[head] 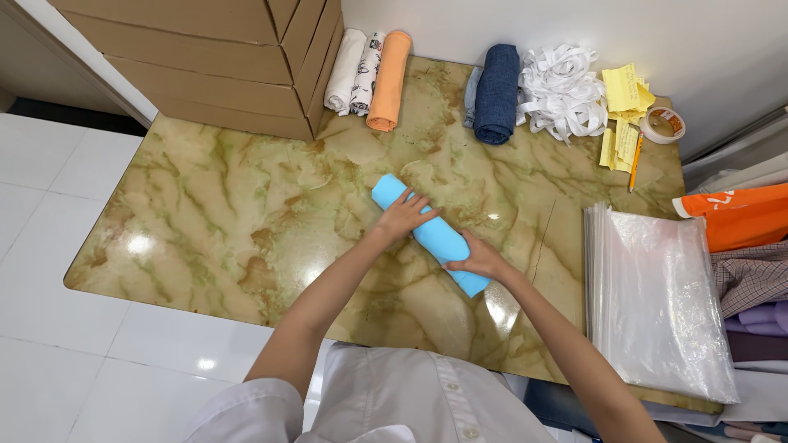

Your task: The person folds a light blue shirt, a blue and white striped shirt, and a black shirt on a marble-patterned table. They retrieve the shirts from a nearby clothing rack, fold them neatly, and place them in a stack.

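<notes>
Marble-patterned tabletop point(246, 221) spans the view, glossy under the lights. Nearest, the person's right hand point(478, 259) clasps the lower end of a light-blue rolled cloth point(430, 232), fingers curled over it. The left hand point(402, 215) presses flat-fingered on the roll's upper half. The roll lies diagonally at the table's centre. To the right, a stack of clear plastic bags point(657, 295) rests on the edge. Farther back lie an orange roll point(388, 80), a navy roll point(496, 93) and stacked cardboard boxes point(222, 57).
</notes>
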